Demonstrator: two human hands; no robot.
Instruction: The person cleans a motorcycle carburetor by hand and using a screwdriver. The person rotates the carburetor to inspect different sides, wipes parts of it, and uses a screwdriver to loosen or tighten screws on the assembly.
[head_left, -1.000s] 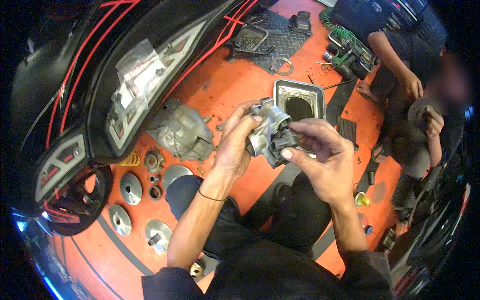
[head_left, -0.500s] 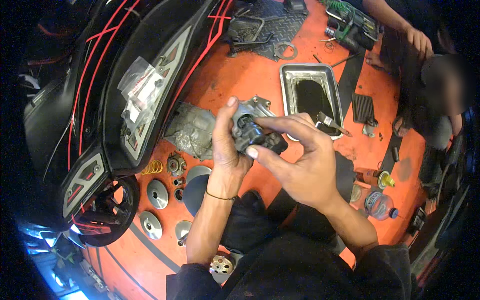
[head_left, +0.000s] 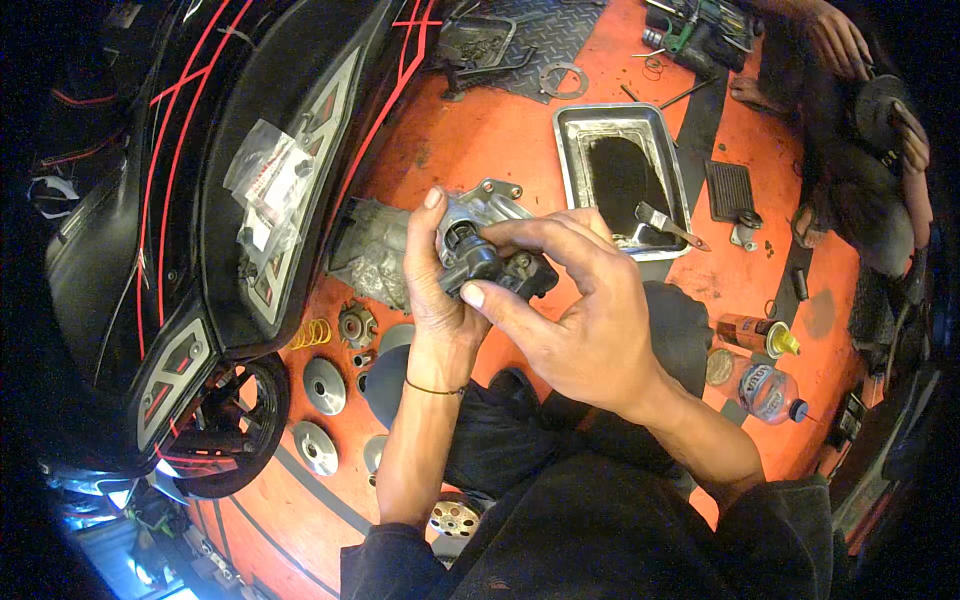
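Observation:
My left hand [head_left: 435, 285] is closed around a grey metal housing [head_left: 485, 205] that has a round bore and bolt ears; it resembles a throttle body, but I cannot tell its kind for sure. A black cylindrical fitting [head_left: 478, 260] sits at the bore. My right hand [head_left: 590, 320] pinches this fitting between thumb and fingers, the thumb at its near end. Whether the fitting is seated in the housing or apart from it is partly hidden by my fingers. Both hands hold the parts up above my lap.
A black scooter body [head_left: 110, 280] stands at left. Round metal discs [head_left: 325, 386] and a yellow spring [head_left: 310, 333] lie beside it. Beyond my hands is a metal tray [head_left: 683, 190] with a brush [head_left: 670, 225]. A spray can [head_left: 745, 332] and bottle [head_left: 768, 392] lie right; another person [head_left: 850, 150] sits far right.
The view has shifted slightly. The housing and black fitting have tilted a little and moved left with both hands, the grip staying the same. The other person's hands have moved.

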